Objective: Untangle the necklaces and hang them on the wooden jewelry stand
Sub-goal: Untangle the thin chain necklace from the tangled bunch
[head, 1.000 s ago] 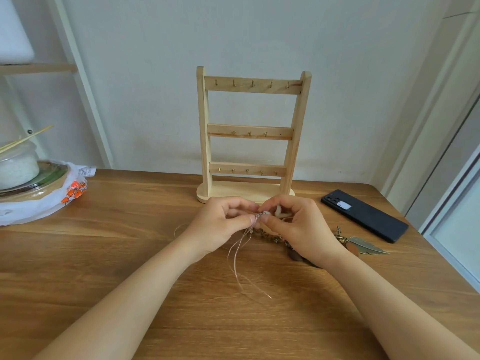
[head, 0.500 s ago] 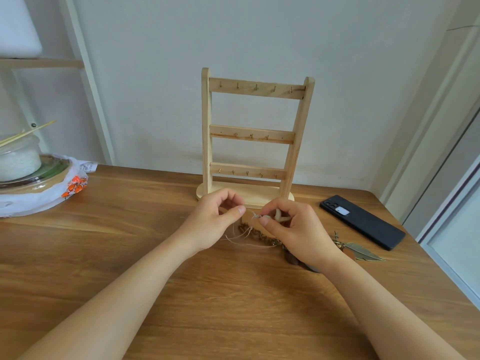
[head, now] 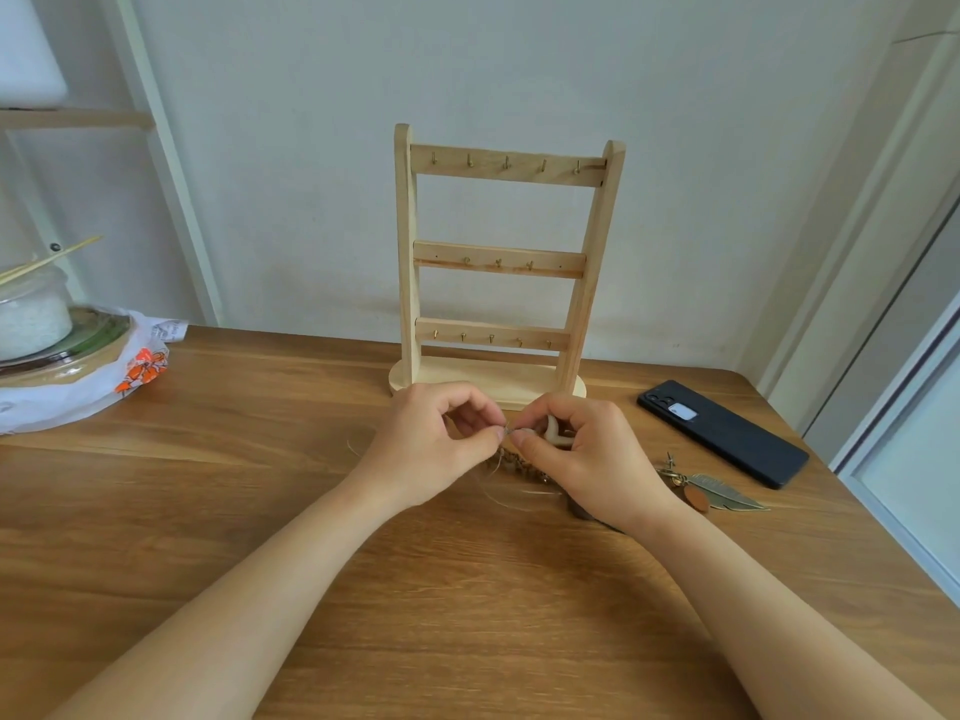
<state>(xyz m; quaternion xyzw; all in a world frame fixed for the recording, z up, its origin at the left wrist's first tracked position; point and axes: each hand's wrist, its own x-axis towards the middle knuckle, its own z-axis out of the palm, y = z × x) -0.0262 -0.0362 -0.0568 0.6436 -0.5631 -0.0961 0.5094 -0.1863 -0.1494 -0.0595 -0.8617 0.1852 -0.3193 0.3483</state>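
Just in front of the wooden jewelry stand (head: 501, 262), the tangled necklaces (head: 519, 466) are held low over the table. Their thin cord is pinched between thumb and forefinger of the left hand (head: 431, 449) and likewise of the right hand (head: 592, 459), whose fingertips nearly meet.

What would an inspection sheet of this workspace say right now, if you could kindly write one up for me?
Surface: wooden table, set against the wall.
Job's things: wooden jewelry stand upright at the table's back, nothing on its hooks; tangled necklaces lie in front of it, between the hands; feather pendant lies to the right of the right hand.
Clutter: black phone lies flat on the right; plastic bag with food containers on the left.
Grippers: left hand and right hand both pinch the tangle, fingertips nearly meeting.
Cables: nothing seen.
Surroundings: pale wall behind; shelf at left; door frame at right.
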